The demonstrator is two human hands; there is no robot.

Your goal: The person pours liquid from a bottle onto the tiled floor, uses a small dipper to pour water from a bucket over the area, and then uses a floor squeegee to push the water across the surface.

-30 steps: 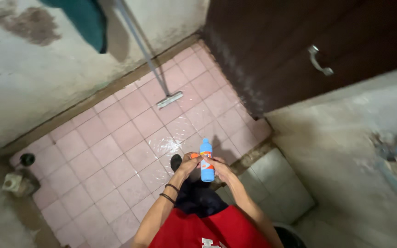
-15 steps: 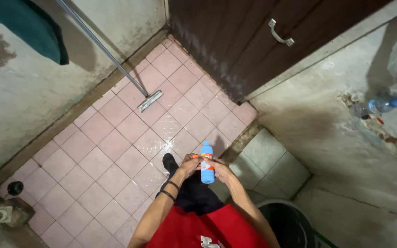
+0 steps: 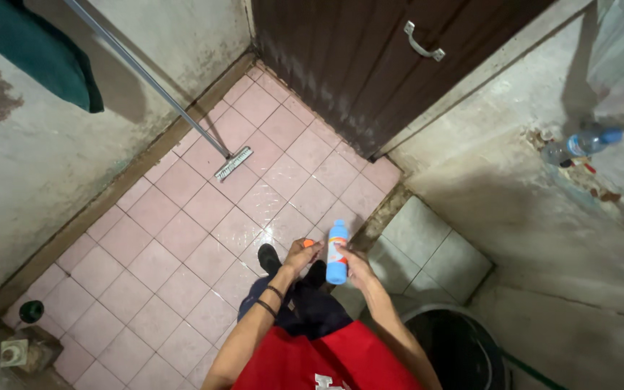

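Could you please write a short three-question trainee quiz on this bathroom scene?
1. True or false: the right hand holds the blue bottle.
2. What small thing does the left hand hold? A) orange cap B) sponge C) key
3. Where does the long-handled floor brush rest its head?

Key: 1 true. 2 A: orange cap. 3 On the pink floor tiles, near the dark wooden door.

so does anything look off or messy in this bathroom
Nothing is spilled or broken. The pink tiled floor shines wet, and the wall carries dark stains. The blue bottle sits upright in the right hand; the left hand holds a small orange piece, likely its cap.
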